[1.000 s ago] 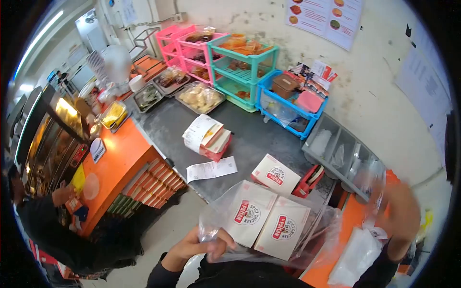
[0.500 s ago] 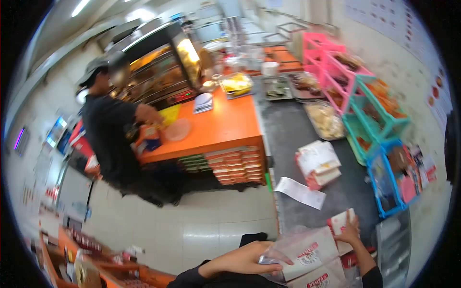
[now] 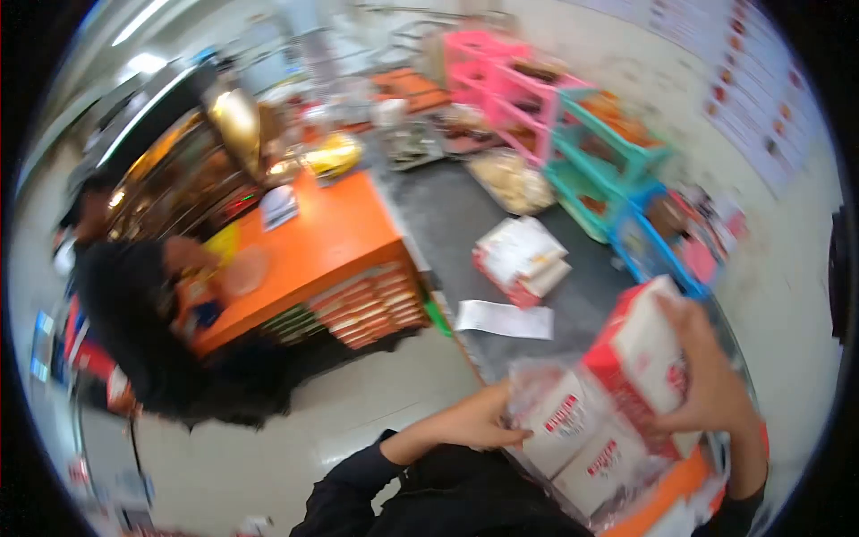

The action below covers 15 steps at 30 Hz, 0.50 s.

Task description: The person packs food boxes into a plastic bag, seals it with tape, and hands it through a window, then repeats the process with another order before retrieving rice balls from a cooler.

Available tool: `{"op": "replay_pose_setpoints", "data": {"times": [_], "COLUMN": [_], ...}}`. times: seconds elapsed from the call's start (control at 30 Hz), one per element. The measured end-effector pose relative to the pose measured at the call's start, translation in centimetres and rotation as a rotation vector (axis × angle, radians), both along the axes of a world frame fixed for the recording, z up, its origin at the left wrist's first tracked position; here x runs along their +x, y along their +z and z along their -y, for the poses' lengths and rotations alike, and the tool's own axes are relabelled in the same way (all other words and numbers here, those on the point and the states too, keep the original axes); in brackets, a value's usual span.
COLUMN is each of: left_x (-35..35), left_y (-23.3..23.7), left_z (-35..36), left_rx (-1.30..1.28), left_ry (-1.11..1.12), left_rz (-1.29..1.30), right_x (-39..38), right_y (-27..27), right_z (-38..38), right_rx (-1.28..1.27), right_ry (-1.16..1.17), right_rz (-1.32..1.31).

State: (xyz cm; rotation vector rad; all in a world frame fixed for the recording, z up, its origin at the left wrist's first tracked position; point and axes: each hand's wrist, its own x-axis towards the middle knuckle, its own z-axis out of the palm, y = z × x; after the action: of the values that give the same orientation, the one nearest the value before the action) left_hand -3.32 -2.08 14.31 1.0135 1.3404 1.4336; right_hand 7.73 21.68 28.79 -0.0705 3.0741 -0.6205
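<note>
A clear plastic bag (image 3: 523, 369) lies at the front of the dark counter, with white printed food boxes (image 3: 565, 421) inside it. At its left edge my left hand (image 3: 483, 419) pinches the plastic. My right hand (image 3: 711, 385) is wrapped round a red and white food box (image 3: 637, 345), lifted and tilted just right of the bagged boxes. Beyond the bag, a printed paper slip (image 3: 506, 319) lies flat on the counter. Behind the slip sits a stack of white and red paper packets (image 3: 522, 255).
Blue (image 3: 640, 242), green (image 3: 582, 188) and pink baskets (image 3: 501, 98) line the wall, and a tray of pale food (image 3: 510, 179) stands beside them. Across the aisle, a person in black (image 3: 134, 304) works at an orange counter (image 3: 313, 242) near a lit food warmer (image 3: 170, 170).
My right hand has raised the red and white box from the counter and tilted it beside the bag. My left hand stays at the bag's edge. The camera view has turned right.
</note>
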Motion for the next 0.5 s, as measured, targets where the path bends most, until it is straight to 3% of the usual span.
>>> {"op": "replay_pose_setpoints", "data": {"times": [0.03,0.1,0.13,0.23,0.3,0.33,0.37,0.43,0.47,0.5], "left_x": [-0.3,-0.8,-1.2,-1.6,-0.8,-0.4,0.0,1.9,2.2,2.4], "left_y": [-0.2,-0.4,-0.3,-0.5,0.2,0.7,1.3,2.2,2.5,2.6], "left_z": [-0.5,-1.0,-1.1,-0.6,-0.8,-1.4,-2.0,-4.1,-4.4,-4.6], "left_rx": [0.07,0.121,0.154,0.064,0.079,0.095,0.114,-0.099,-0.093,0.042], "left_ry": [0.065,-0.017,-0.006,-0.203,-0.438,-0.555,-0.672,-1.005,-1.047,-0.925], "left_rz": [-0.056,-0.079,-0.12,-0.162,-0.196,-0.218,-0.237,-0.429,-0.424,-0.16], "right_x": [1.1,3.0,3.9,7.0,9.0,9.5,9.6,10.0,8.9,7.7], "right_y": [0.1,-2.9,-4.7,-9.9,-11.8,-12.4,-12.9,-14.2,-15.0,-15.5], "right_z": [1.8,3.7,4.5,4.0,3.9,4.2,4.6,6.9,8.0,9.0], "right_rx": [-0.071,-0.255,-0.387,-0.408,-0.079,-0.09,0.028,0.135,0.212,0.292], "right_ry": [0.019,0.05,-0.015,-0.212,-0.461,-0.531,-0.76,-1.083,-1.207,-1.324], "right_rz": [0.068,0.137,0.188,0.223,0.388,0.396,0.38,0.403,0.315,0.228]}}
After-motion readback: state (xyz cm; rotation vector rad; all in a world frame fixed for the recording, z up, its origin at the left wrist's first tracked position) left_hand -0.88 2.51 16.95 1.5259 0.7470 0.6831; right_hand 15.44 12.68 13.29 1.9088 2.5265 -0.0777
